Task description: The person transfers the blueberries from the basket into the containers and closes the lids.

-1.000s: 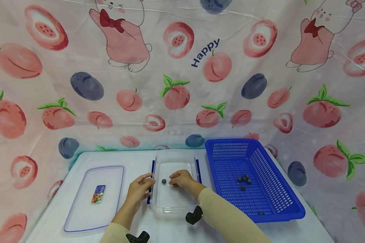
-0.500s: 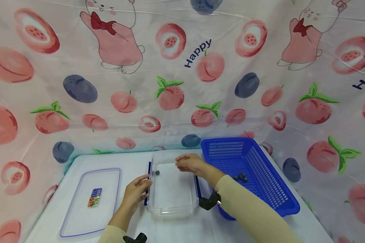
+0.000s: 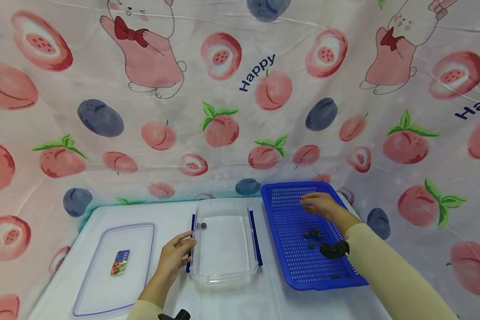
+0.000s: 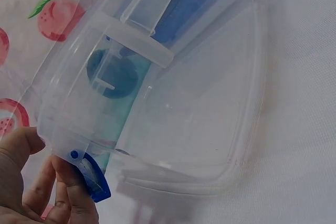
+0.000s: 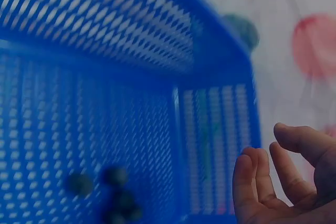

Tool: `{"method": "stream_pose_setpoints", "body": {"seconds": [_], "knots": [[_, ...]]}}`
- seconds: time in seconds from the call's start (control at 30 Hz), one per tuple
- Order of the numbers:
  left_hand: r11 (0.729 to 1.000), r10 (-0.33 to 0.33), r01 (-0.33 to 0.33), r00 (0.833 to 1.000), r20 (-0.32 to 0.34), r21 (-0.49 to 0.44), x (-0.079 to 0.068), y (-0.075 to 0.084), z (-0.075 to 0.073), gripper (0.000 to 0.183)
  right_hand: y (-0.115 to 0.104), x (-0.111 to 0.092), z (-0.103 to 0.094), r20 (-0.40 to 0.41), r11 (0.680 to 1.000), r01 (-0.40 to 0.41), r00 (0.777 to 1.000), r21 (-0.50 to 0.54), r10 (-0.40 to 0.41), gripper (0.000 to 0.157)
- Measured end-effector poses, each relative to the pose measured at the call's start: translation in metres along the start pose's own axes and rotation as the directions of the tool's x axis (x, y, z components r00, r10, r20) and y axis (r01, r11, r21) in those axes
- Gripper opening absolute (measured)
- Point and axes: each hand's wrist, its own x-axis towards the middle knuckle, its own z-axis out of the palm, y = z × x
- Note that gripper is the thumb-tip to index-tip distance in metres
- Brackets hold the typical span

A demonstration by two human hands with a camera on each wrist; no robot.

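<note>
My left hand (image 3: 174, 255) grips the left rim of a clear plastic container (image 3: 224, 279), its thumb and fingers beside a blue clip (image 4: 94, 179) in the left wrist view. One blueberry (image 3: 203, 226) lies inside the container, near its far left corner. Over the far part of a blue plastic basket (image 3: 294, 284) hovers my right hand (image 3: 322, 206), fingers loosely bent with nothing between them. Several blueberries (image 3: 314, 233) lie on the basket floor below it; in the right wrist view blurred blueberries (image 5: 115, 177) show left of the fingers.
A clear lid (image 3: 134, 289) with a blue-lined edge and a colourful label (image 3: 120, 262) lies flat at the left. White cloth covers the table (image 3: 220, 306). Behind it hangs a fruit-print curtain (image 3: 224, 178). The basket stands close to the container's right side.
My right hand has left the container and moved right, over the basket. The blueberry in the container has shifted to the far left corner. My left hand stays at the rim.
</note>
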Motion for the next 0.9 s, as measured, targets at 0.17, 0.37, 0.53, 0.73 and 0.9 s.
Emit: {"method": "stream_pose_setpoints", "body": {"seconds": [0.17,0.37,0.53,0.73,0.9], "knots": [[1.0,0.0,0.0,1.0,0.004,-0.007,0.0,0.0,-0.001,0.05,0.027,-0.003,-0.017,-0.031,0.998,-0.015,0.999,-0.064,0.013,0.052],[1.0,-0.003,0.003,1.0,-0.004,-0.005,-0.001,0.0,-0.001,0.051,0.049,-0.007,-0.025,-0.08,0.997,-0.04,0.996,-0.06,0.035,0.04],[1.0,0.002,-0.003,1.0,-0.011,-0.017,0.0,-0.001,-0.001,0.05,0.061,-0.006,-0.022,-0.126,0.989,-0.073,0.99,-0.132,0.056,0.037],[1.0,-0.001,0.001,1.0,-0.013,-0.01,-0.001,-0.004,0.0,0.05,0.072,-0.002,-0.018,-0.193,0.982,-0.097,0.979,-0.161,0.065,0.036],[1.0,0.004,-0.004,1.0,-0.008,-0.008,-0.001,-0.004,0.0,0.05,0.081,0.001,-0.017,-0.251,0.98,-0.132,0.964,-0.148,0.091,0.037]]}}
